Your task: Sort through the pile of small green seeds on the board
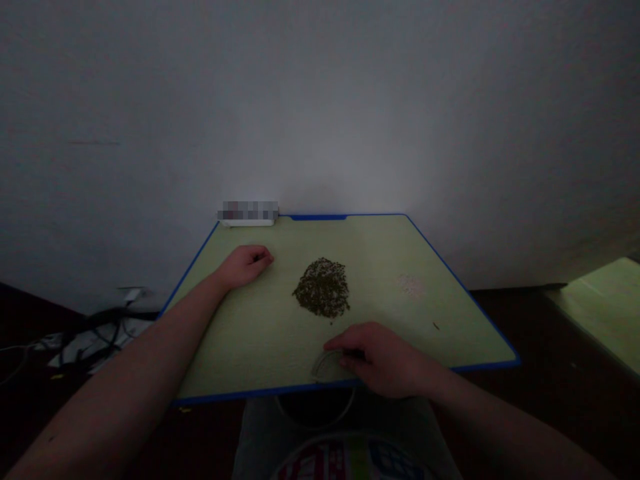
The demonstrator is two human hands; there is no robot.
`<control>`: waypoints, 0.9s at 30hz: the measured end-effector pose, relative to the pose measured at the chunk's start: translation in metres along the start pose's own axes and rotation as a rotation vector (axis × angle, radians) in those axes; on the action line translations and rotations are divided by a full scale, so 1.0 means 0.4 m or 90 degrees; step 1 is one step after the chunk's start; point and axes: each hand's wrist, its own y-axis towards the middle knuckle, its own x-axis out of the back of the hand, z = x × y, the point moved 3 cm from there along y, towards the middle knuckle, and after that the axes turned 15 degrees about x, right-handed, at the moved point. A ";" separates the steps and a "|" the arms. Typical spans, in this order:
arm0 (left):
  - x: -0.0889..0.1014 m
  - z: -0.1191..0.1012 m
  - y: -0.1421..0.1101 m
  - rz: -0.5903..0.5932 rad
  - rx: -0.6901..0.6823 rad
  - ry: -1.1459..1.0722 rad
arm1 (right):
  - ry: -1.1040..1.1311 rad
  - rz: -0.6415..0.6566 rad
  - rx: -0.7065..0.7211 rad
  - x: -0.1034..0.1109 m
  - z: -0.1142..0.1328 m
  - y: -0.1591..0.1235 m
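My left hand (pixel 245 265) rests on the left part of the pale board-topped table (pixel 380 240), its fingers curled in; I see nothing in them. At the near edge, my right hand (pixel 387 360) has thumb and forefinger bent around a clear piece with a curved edge (pixel 324 364). What exactly this piece is I cannot tell. A loose heap of small greenish-brown grains (pixel 323 288) lies mid-table, between the two hands. Off to the right is a thin scatter of pale, pinkish-white bits (pixel 411 285). One small dark sliver (pixel 436 326) lies nearer the right edge.
A white box (pixel 250 222), partly blurred out, stands at the back left corner against the wall (pixel 320 120). Below the near edge, a dark round container (pixel 315 407) sits between my legs. Cables (pixel 107 330) lie at left; another pale surface (pixel 605 310) is at right.
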 end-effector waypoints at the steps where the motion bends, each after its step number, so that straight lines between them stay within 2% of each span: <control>1: 0.000 0.001 0.001 0.001 0.001 -0.002 | -0.001 -0.004 0.000 -0.002 0.001 0.002; 7: 0.000 0.002 0.004 0.003 -0.002 0.000 | -0.007 -0.003 0.002 -0.019 0.015 0.009; 12: -0.001 0.002 0.003 -0.001 -0.006 -0.005 | 0.022 -0.017 0.026 -0.013 0.019 -0.017; 15: -0.003 0.004 0.002 -0.001 0.002 -0.014 | 0.009 -0.078 -0.006 0.020 -0.024 -0.050; 21: -0.004 0.004 0.001 -0.002 -0.008 -0.012 | -0.061 -0.177 -0.135 0.094 -0.161 -0.106; 27: -0.001 0.002 0.002 0.000 0.004 -0.009 | -0.110 -0.188 -0.145 0.126 -0.202 -0.074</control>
